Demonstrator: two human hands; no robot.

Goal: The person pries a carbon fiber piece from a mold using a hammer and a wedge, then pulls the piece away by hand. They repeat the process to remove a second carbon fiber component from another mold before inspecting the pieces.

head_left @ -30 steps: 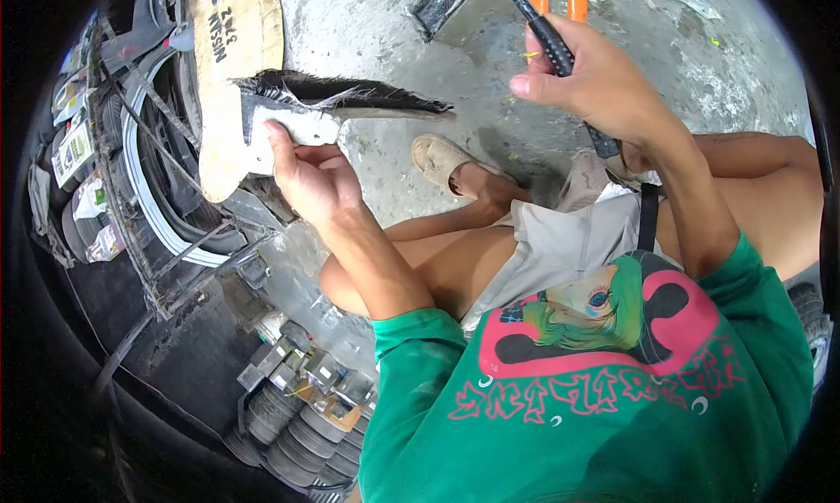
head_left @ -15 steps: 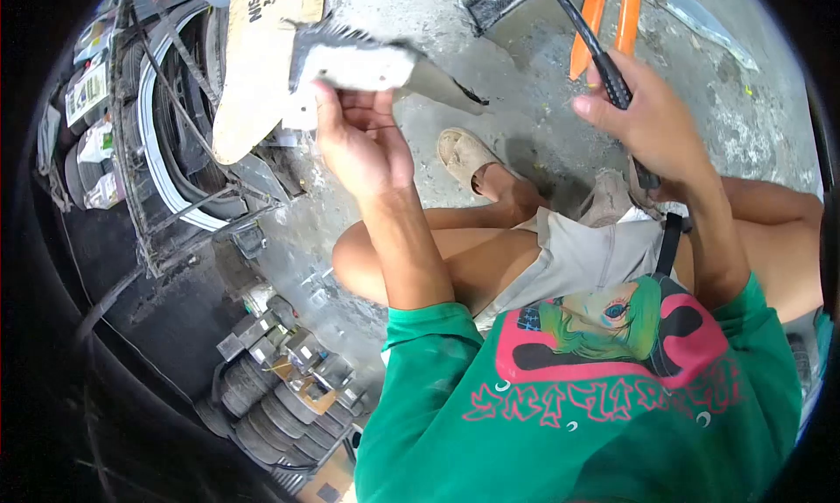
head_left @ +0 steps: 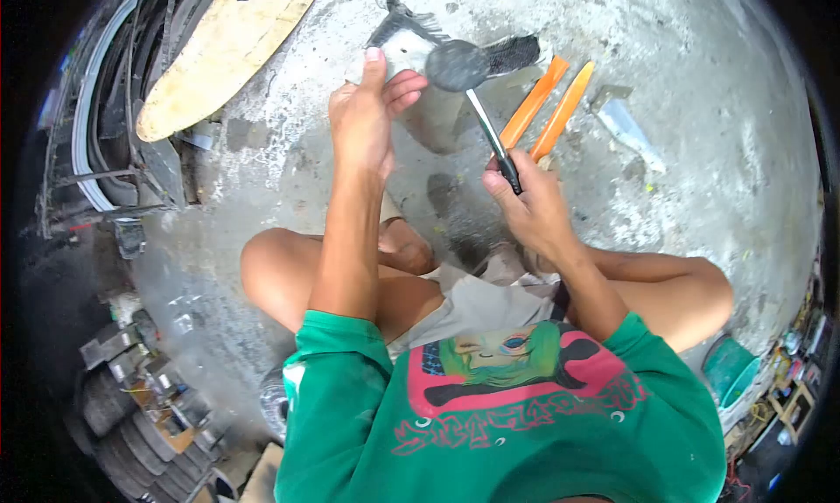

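Observation:
My left hand [head_left: 366,122] is closed on the lower left edge of a white plate with small holes and a dark, frayed fringe [head_left: 404,48], thumb over its near side. My right hand [head_left: 529,197] grips the black handle of a mallet [head_left: 494,140] with a pale shaft. The mallet's round, dark head [head_left: 458,66] overlaps the right end of the plate in this view. Behind the head, a black textured strip [head_left: 514,55] shows. Two orange strips [head_left: 534,105] lie on the floor just beyond my right hand.
A pale board with black lettering [head_left: 227,57] lies at the upper left, near a metal rack [head_left: 96,188]. Clear plastic [head_left: 628,131] rests on the concrete floor to the right. Stacked dark discs [head_left: 131,424] stand lower left; a green container [head_left: 731,369] stands lower right.
The mallet's head has come down and left over the plate as my right hand moved left and lower. The plate shows further right relative to my left hand. The whole view has shifted.

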